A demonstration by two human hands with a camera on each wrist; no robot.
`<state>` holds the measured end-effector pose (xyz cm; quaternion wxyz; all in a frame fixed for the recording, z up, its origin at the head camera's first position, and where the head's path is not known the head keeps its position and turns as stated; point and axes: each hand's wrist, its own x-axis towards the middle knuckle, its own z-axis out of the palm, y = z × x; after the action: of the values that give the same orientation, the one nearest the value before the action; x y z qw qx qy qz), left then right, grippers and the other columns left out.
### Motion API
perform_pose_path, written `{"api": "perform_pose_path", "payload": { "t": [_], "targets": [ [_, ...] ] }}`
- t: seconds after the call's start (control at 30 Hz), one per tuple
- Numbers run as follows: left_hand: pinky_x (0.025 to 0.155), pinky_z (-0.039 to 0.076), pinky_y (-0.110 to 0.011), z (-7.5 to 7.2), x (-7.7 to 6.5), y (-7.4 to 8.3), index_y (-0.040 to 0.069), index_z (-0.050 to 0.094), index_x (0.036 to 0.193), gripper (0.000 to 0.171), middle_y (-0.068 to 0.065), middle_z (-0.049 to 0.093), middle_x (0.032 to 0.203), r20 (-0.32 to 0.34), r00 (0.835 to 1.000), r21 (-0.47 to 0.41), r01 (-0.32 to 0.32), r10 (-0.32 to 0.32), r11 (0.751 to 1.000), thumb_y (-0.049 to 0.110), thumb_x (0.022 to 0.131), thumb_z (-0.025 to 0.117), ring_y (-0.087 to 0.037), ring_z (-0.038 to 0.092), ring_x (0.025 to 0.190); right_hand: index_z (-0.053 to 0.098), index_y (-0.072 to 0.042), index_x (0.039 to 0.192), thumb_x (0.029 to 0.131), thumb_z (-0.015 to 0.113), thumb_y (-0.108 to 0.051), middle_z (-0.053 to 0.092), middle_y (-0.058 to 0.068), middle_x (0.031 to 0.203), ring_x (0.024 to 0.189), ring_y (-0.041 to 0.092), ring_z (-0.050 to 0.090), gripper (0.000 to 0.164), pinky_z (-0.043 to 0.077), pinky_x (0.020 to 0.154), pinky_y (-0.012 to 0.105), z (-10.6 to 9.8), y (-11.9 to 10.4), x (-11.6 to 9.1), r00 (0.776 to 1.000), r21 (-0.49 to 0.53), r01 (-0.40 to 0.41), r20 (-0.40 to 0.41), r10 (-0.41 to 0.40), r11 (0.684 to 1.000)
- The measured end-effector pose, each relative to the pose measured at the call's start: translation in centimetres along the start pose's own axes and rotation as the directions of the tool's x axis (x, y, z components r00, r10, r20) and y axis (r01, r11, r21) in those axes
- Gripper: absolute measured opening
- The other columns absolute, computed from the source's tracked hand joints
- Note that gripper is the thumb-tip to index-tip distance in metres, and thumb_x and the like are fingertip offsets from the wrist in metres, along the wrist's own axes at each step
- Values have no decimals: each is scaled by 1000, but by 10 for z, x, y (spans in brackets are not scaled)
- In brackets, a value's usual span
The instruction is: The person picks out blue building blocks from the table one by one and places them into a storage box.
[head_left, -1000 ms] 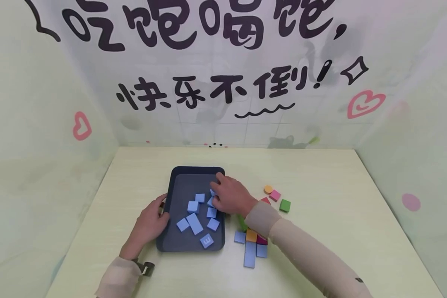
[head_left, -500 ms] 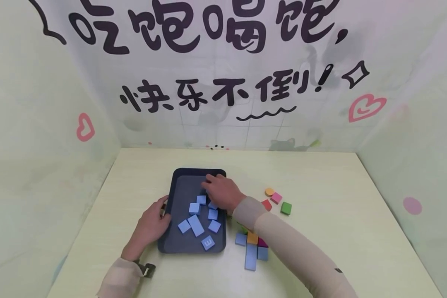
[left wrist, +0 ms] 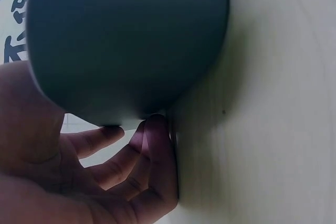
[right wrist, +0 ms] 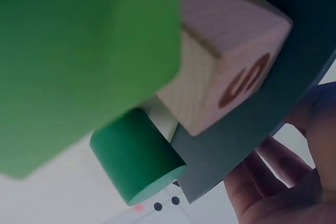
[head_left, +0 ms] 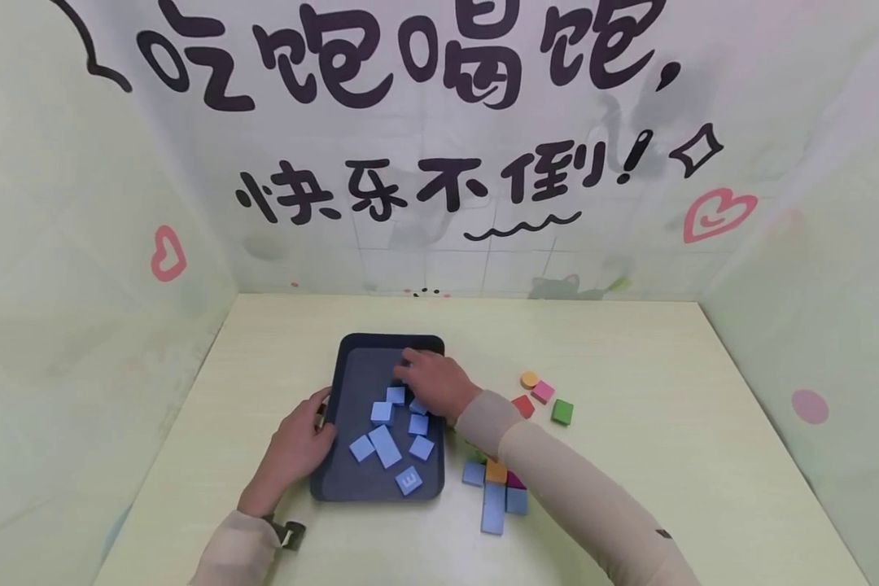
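Observation:
My left hand [head_left: 300, 431] grips the left side of a dark grey tray [head_left: 330, 476], with the thumb at its rim; the left wrist view shows the fingers against the outer wall of the tray [left wrist: 131, 45]. Over the upper right of the tray, my right hand [head_left: 439, 382] reaches in with bent fingers. I cannot tell what lies between its fingertips, which the tray wall hides in the right wrist view. Several blue blocks [head_left: 385, 446] lie in the tray below it, one marked "E" [head_left: 408, 480]. One blue block [head_left: 418, 405] is partly under the hand.
Right of the tray sit more pieces: a blue bar [head_left: 493, 509], an orange block [head_left: 496, 471], a red piece [head_left: 523, 407], a pink block [head_left: 543, 392] and a green block [head_left: 562, 412]. A green cylinder [right wrist: 136, 156] and a block with an "S" [right wrist: 231, 51] stand near the tray's side.
My right hand has shifted left over the tray, covering a blue block seen by its fingers earlier. The left hand keeps its place, and the head view has tilted slightly.

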<state>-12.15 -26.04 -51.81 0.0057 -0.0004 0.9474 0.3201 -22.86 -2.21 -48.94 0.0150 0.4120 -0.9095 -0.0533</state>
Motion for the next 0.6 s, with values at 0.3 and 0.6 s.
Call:
{"api": "perform_pose_path", "payload": {
  "t": [0.3, 0.6],
  "targets": [
    [62, 42, -35, 2, 1, 2, 1, 39, 148, 58, -19, 58, 120, 2, 1000, -1, 8, -8, 1000, 12, 92, 53, -20, 52, 78, 66, -27, 126, 99, 61, -21, 56, -1, 117, 90, 13, 50, 28, 47, 73, 23, -11, 5, -17, 997, 19, 10, -77, -8, 1000],
    [64, 42, -35, 1, 1, 2, 1, 38, 148, 59, -20, 57, 122, 9, 1000, 8, 10, -10, 1000, 11, 92, 52, -21, 53, 80, 68, -20, 115, 94, 66, -27, 59, -2, 109, 93, 14, 51, 22, 45, 79, 22, -26, 9, -64, 959, 36, 74, -278, -61, 997]
  ]
}}
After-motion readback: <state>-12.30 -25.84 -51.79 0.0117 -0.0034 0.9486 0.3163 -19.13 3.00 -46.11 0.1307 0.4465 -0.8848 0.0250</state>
